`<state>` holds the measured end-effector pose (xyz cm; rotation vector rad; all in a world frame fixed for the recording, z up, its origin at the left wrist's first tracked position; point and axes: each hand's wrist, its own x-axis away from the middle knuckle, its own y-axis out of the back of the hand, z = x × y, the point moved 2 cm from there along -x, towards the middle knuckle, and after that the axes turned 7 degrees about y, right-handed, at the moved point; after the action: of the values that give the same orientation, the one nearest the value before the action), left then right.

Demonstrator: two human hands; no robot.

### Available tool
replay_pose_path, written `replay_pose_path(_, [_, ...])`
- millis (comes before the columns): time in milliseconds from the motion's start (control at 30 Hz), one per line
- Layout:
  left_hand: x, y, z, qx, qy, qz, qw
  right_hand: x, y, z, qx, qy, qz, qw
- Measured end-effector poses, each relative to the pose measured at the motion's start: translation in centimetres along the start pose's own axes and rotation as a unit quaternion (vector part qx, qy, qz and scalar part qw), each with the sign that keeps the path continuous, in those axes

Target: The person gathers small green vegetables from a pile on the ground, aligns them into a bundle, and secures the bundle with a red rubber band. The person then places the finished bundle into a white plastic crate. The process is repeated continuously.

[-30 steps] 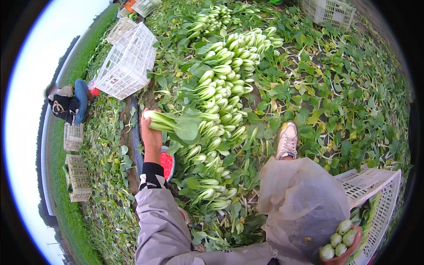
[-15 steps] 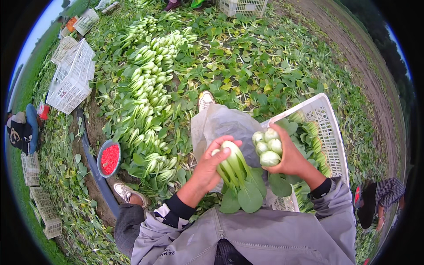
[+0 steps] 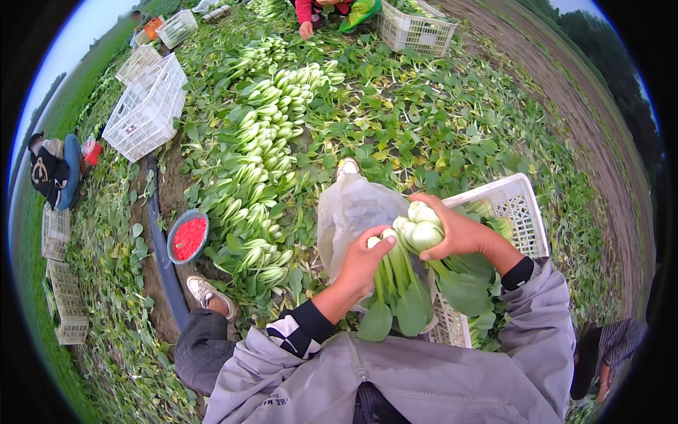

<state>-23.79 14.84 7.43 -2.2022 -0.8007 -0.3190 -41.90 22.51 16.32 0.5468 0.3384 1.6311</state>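
My left hand (image 3: 360,265) grips green bok choy (image 3: 413,311) by the pale stem ends, its leaves hanging down over my lap. My right hand (image 3: 455,237) is wrapped round a bunch of several bok choy bases (image 3: 424,230), pressed close against those in my left hand. Under them lie a translucent plastic sheet (image 3: 335,226) and, on the right, a white perforated crate (image 3: 530,215) holding more bok choy. A long row of cut bok choy (image 3: 265,141) lies on the leafy ground ahead, with a blue bowl of red bits (image 3: 187,239) to its left.
A dark hose (image 3: 162,275) runs beside my left shoe (image 3: 208,293). Pale crates (image 3: 145,109) stand along the left, another (image 3: 417,32) at the back. Co-workers crouch or bend at left (image 3: 56,173), at the back (image 3: 311,14) and at lower right (image 3: 611,353).
My left hand has come from out over the row to my lap, and my right hand has risen from low right. The two bunches now touch, and the view has swung round.
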Motion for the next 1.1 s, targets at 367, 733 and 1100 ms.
replay_pose_path(367, [1.0,-3.2,0.1,0.290,-0.020,0.077,0.954,-0.7,0.1,1.4,0.049,-0.016,-0.018,0.999])
replay_pose_path(733, [0.8,1.7,-1.3,-0.301,-0.117,0.082,0.943,-2.3,0.5,1.9,0.042,-0.041,0.027,0.998])
replay_pose_path(1100, [1.0,0.8,1.3,-0.012,-0.041,0.122,0.992,-1.3,-1.8,5.6,0.187,0.007,0.044,0.981])
